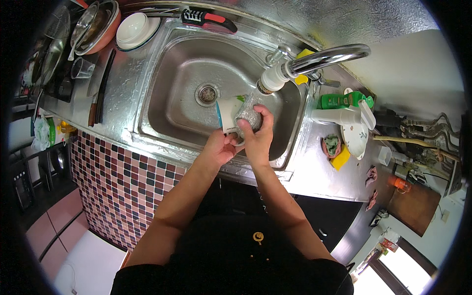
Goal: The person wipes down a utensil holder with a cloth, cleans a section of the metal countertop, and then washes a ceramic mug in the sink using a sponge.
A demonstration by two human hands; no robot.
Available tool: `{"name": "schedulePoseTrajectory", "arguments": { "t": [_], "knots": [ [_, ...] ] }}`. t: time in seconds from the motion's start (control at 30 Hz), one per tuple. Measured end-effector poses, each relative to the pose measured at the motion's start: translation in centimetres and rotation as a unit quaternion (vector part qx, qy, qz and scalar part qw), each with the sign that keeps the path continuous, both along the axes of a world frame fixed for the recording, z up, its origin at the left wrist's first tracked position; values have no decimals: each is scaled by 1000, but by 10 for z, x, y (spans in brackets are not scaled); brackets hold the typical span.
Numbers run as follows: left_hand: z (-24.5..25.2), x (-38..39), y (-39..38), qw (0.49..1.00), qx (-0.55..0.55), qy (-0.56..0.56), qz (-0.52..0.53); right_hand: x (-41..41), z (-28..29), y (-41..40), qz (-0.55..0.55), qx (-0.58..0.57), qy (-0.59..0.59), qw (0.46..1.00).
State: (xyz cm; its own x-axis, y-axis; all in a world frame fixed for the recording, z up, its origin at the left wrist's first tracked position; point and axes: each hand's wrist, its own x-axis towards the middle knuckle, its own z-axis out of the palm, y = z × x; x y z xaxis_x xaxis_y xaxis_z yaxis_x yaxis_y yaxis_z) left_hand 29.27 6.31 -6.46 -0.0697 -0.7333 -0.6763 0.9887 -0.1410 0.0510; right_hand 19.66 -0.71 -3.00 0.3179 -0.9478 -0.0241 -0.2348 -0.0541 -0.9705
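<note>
Over the near right part of a stainless steel sink [173, 121], my left hand [220, 146] grips a white mug [229, 110] near its handle. The mug lies tilted, with a blue edge on its left and a green print. A silvery mesh scouring pad [251, 110] is in my right hand [260, 136], pressed against the mug's right side and hiding part of it. Just above the pad hangs the white spray head [272, 79] of a chrome faucet [328, 57]; I cannot tell whether water runs. The drain [207, 94] lies left of the mug.
A knife sharpener [208, 18] lies behind the sink. White bowls [133, 28], a knife [96, 92] and a plastic cup [82, 68] stand left. On the right are a green bottle [343, 100], a white pump bottle [337, 116], a yellow sponge [340, 158] and a patterned dish [356, 138].
</note>
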Motion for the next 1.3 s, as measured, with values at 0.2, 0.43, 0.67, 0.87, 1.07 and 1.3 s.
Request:
{"name": "schedulePoseTrajectory", "arguments": {
  "t": [0.2,0.43,0.67,0.87,1.07,1.3],
  "knots": [
    [19,-6,-8,999,2,-15,42,9,-11,-21,-95,178,-99,974],
    [19,-6,0,998,37,-47,35,6,-17,-8,-30,16,-9,999],
    [22,-10,2,996,66,-41,50,12,-18,3,-14,-98,-45,994],
    [25,-15,7,997,13,-36,70,5,-20,-17,-74,266,-187,943],
    [14,-25,13,990,80,-107,46,13,-26,-11,-94,84,-14,992],
    [22,-27,15,983,106,-144,30,11,0,7,-56,31,-20,998]
  ]
}}
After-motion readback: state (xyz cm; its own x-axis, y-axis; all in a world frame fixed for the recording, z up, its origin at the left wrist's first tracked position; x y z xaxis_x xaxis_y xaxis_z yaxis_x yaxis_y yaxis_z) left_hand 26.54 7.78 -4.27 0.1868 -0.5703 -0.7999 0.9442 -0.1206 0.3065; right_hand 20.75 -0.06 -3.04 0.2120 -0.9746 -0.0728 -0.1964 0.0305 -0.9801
